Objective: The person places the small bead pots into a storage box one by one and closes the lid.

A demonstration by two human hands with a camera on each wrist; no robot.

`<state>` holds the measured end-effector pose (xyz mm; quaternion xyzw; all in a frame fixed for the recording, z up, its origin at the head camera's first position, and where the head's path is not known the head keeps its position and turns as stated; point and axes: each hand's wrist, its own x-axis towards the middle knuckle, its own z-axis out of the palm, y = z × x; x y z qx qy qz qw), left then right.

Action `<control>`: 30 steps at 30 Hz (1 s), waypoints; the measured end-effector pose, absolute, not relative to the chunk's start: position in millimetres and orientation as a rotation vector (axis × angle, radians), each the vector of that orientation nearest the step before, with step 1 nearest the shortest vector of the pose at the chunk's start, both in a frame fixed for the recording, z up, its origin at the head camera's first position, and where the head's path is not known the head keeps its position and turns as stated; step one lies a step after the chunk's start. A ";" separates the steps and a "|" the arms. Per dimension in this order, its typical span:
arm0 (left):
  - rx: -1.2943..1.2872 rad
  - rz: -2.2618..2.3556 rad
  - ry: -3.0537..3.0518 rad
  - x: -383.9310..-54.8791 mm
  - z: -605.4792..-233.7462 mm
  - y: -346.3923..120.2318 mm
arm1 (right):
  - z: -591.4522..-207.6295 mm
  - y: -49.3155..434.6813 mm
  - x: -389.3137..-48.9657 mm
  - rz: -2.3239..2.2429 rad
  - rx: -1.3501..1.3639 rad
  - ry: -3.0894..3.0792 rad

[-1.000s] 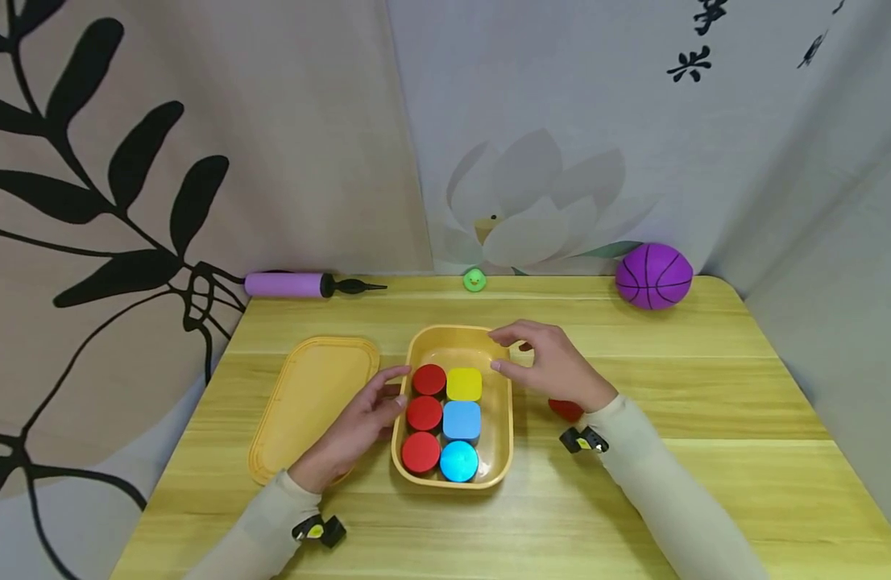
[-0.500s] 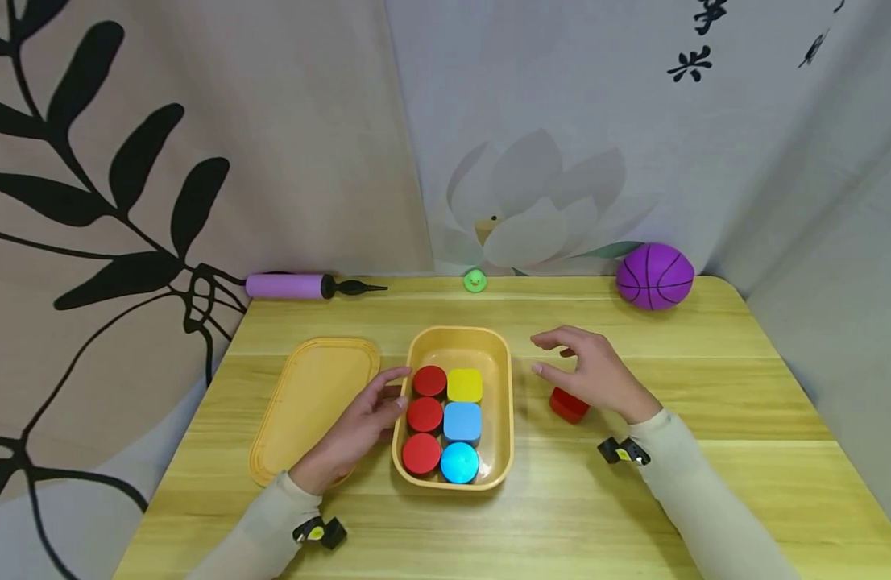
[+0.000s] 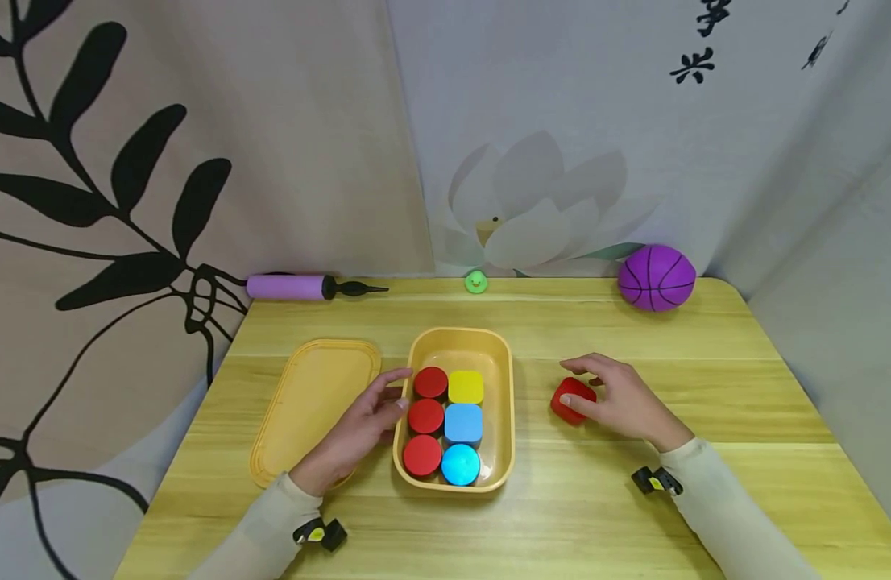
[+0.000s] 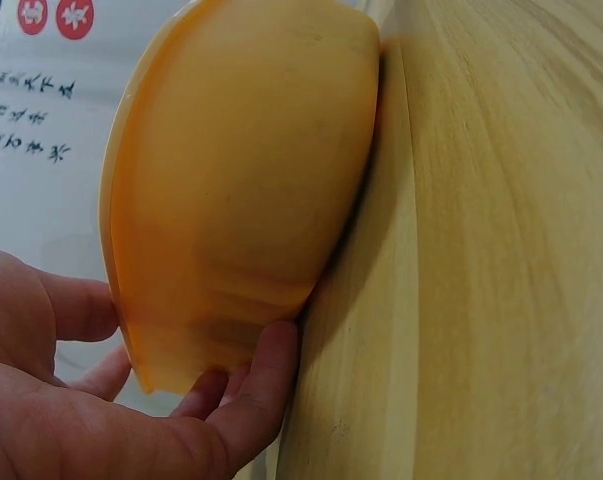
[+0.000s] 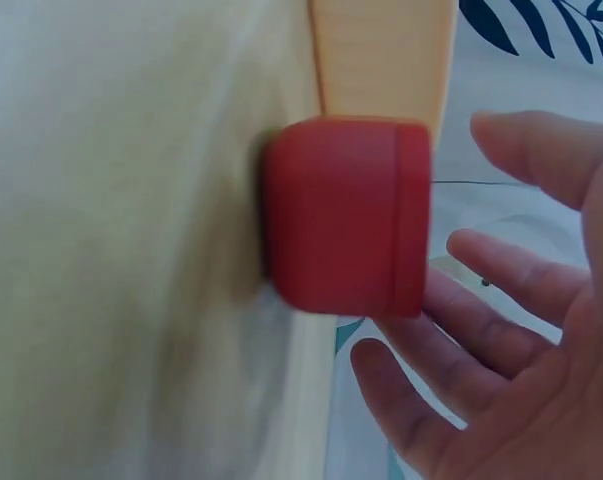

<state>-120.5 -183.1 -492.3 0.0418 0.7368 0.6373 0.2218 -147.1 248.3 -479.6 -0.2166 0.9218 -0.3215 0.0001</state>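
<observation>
On the tabletop, a yellow plastic box (image 3: pixel 497 475) holds red round blocks (image 3: pixel 425 416), a yellow square block (image 3: pixel 466 387), a blue square block (image 3: pixel 463 423) and a bright blue round block (image 3: pixel 460 465). My left hand (image 3: pixel 366 419) rests against the box's left side; in the left wrist view its thumb touches the rim and its fingers lie against the outer wall. To the right, my right hand (image 3: pixel 623 399) is spread around a red rounded-square block (image 5: pixel 346 215). A seam runs near that block's top. The right wrist view shows the fingers loosely parted beside it.
A flat yellow lid (image 3: pixel 315 403) lies left of the box, partly under my left forearm and hand. Along the back edge are a purple hand pump (image 3: pixel 286 287), a small green duck (image 3: pixel 476 281) and a purple ball (image 3: pixel 656 278). A printed curtain hangs behind.
My right hand has moved from the box's upper right rim rightward and down to the loose red block. The left hand and the box have stayed in place.
</observation>
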 end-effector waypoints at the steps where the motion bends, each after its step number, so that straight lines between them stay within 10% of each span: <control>1: 0.118 1.759 2.037 -120.5 -492.3 -183.3 | -481.4 249.9 -145.6 -1.003 -0.678 2.894; 30: 0.090 1.735 2.057 -120.6 -490.7 -182.7 | -486.7 255.8 -133.7 -0.978 -0.614 2.865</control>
